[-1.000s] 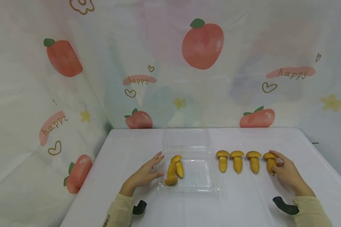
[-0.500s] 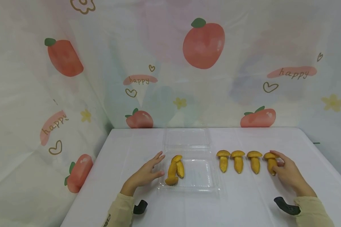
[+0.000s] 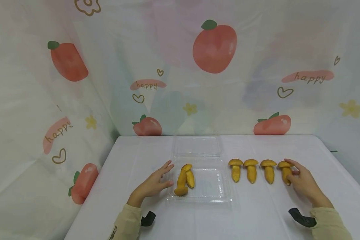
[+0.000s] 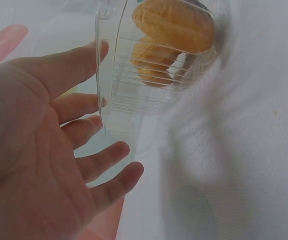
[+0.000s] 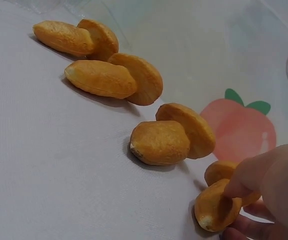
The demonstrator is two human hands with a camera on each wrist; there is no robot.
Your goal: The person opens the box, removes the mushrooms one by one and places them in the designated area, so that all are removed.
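My left hand (image 3: pixel 151 184) is at the left side of a clear plastic clamshell box (image 3: pixel 208 200), fingers spread; in the left wrist view its fingertips (image 4: pixel 103 49) are right at the box's rim. Inside the box lie two yellow-brown mushrooms, one cap toward me (image 3: pixel 181 190) and one cap away (image 3: pixel 190 179). To the right, my right hand (image 3: pixel 304 183) holds the rightmost mushroom (image 5: pixel 216 207) of a row on the cloth, thumb on its stem and the other fingers partly hidden behind it.
Three more mushrooms (image 3: pixel 235 170) (image 3: pixel 251 171) (image 3: pixel 268 171) lie in the row between box and right hand, caps away from me. The box's lid (image 3: pixel 197 146) lies folded back toward the printed curtain (image 3: pixel 174 110). Black curved pieces (image 3: pixel 301 218) show by both sleeves. White cloth (image 3: pixel 252 213) covers the table.
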